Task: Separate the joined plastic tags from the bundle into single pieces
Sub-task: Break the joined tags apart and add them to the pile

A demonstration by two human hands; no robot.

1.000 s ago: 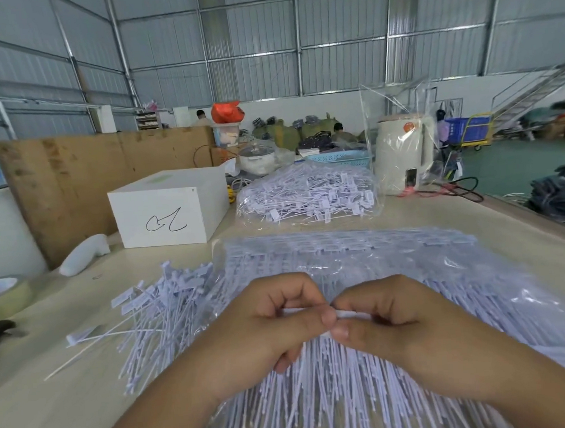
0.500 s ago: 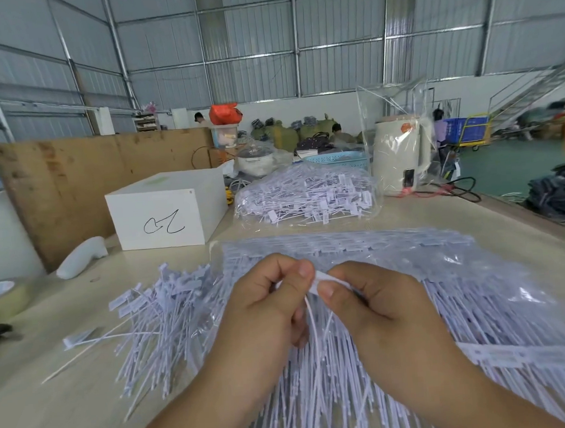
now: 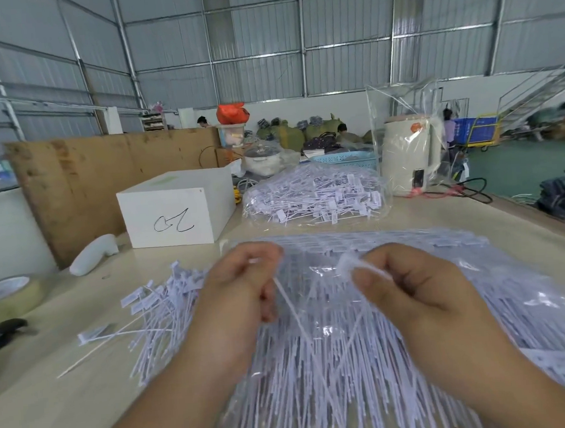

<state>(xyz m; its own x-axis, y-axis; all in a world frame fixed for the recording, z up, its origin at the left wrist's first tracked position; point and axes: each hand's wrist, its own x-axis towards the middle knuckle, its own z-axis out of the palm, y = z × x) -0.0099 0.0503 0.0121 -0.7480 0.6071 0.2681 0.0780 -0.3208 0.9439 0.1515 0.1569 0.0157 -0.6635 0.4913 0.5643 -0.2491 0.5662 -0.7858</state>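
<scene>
A wide bundle of joined white plastic tags (image 3: 401, 356) lies on clear plastic across the table in front of me. My left hand (image 3: 243, 290) pinches the head of one white tag, whose thin tail (image 3: 294, 313) hangs down to the right. My right hand (image 3: 410, 288) pinches the head of another tag strip (image 3: 348, 264); both are blurred. The two hands are apart above the bundle. A loose pile of single tags (image 3: 160, 309) lies to the left of my left hand.
A clear bag of tags (image 3: 313, 195) sits further back, beside a white box (image 3: 174, 214) and a bagged white kettle (image 3: 411, 158). A tape roll (image 3: 6, 296), a black tool (image 3: 2, 333) and a white handle-shaped object (image 3: 93, 257) lie at the left.
My hands, joined at the fingertips on one piece a second ago, have pulled apart sideways; each now holds its own tag piece. They also rose slightly above the bundle.
</scene>
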